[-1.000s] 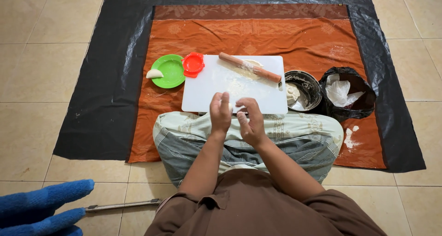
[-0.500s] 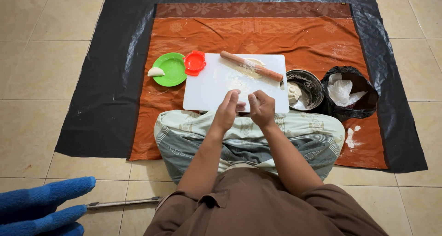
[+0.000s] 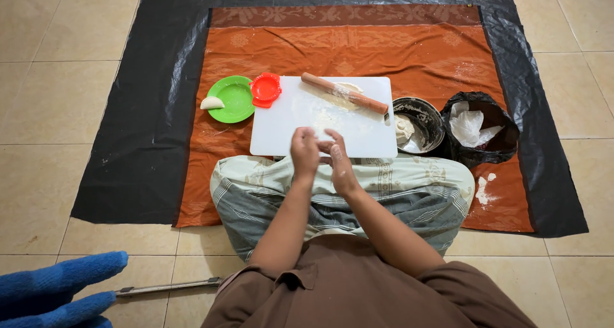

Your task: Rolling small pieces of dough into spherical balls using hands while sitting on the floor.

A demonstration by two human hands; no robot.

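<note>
Dough, barely visible, seems pressed between left hand (image 3: 304, 153) and right hand (image 3: 338, 162) over white board (image 3: 281, 133); grip unclear.

Colours on the floor setup

A white board (image 3: 300, 126) dusted with pale flour lies on an orange-brown cloth (image 3: 396, 50) with a darker patterned band, over a glossy black sheet (image 3: 147, 130) on beige tiles (image 3: 57, 78). A lime-green plate (image 3: 238, 101) carries a cream dumpling (image 3: 212, 103); beside it sits a red press (image 3: 265, 89). The pin (image 3: 345, 93) is reddish-brown, the bowl (image 3: 425, 120) dark metal, the bag (image 3: 495, 142) black with white plastic inside. The sarong (image 3: 409, 187) is pale green with grey stripes, the shirt (image 3: 358, 289) brown, the towel (image 3: 57, 289) blue.
</note>
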